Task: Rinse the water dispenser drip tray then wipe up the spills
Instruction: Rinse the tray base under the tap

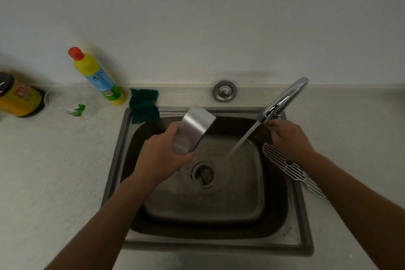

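The person's left hand (163, 158) holds the stainless steel drip tray (192, 130) over the left half of the steel sink (114, 160), fingers wrapped around its lower end and closed on it, with the tray tilted so that its far end points up toward the back rim. The tray sits beside the water stream (243, 140), not under it. The stream runs at a slant from the chrome faucet (282, 98) spout down to the basin floor just right of the drain (203, 174). The right hand (289, 138) is at the faucet base, fingertips touching what appears to be the lever; how tightly they close is not clear from this angle. The white slotted grille (287, 167) lies along the right sink rim, partly under the right forearm. A dark green cloth (143, 105) is draped over the back left corner of the sink. A yellow detergent bottle (96, 75) with a red cap stands on the countertop (54, 171) against the wall.
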A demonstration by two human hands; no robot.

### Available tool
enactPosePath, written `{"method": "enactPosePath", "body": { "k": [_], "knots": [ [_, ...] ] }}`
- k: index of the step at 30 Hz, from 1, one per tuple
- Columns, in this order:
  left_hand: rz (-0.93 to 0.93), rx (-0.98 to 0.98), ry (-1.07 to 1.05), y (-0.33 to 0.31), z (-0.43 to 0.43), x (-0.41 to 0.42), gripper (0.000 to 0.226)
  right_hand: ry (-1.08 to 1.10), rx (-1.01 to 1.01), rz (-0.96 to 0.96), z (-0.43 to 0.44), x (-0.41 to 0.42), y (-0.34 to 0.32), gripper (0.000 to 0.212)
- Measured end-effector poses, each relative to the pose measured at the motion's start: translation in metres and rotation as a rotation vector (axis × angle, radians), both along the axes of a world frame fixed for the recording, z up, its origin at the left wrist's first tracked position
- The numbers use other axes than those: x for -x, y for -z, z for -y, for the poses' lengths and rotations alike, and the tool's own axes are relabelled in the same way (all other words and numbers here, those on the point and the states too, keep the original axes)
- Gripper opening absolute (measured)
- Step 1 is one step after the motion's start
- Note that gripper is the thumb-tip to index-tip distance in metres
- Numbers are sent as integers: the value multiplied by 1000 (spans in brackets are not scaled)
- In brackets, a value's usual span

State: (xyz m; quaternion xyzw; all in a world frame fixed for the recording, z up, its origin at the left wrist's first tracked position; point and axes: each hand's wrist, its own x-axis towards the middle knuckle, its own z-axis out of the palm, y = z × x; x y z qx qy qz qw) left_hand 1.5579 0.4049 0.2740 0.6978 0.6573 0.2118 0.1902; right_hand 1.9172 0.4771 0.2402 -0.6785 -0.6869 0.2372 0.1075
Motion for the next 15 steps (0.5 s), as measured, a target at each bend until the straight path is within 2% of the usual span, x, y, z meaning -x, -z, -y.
{"method": "enactPosePath", "body": {
  "k": [3,5,7,9,12,15],
  "knots": [
    [-108,-98,60,-3,5,-3,76,66,-13,-13,-14,-13,1,26],
    [-171,-70,147,1,14,-10,75,79,-30,14,-17,-17,3,25],
    [-191,-8,194,5,23,-13,71,27,-74,59,-15,-15,6,26],
    [-147,-23,115,4,25,-7,70,-72,-86,112,-9,-13,9,31],
    [-56,-136,-71,-2,25,0,72,-148,-16,158,2,-14,10,33],
    [-134,-64,96,6,36,-8,70,-228,181,148,13,-12,6,43]
  ]
}}
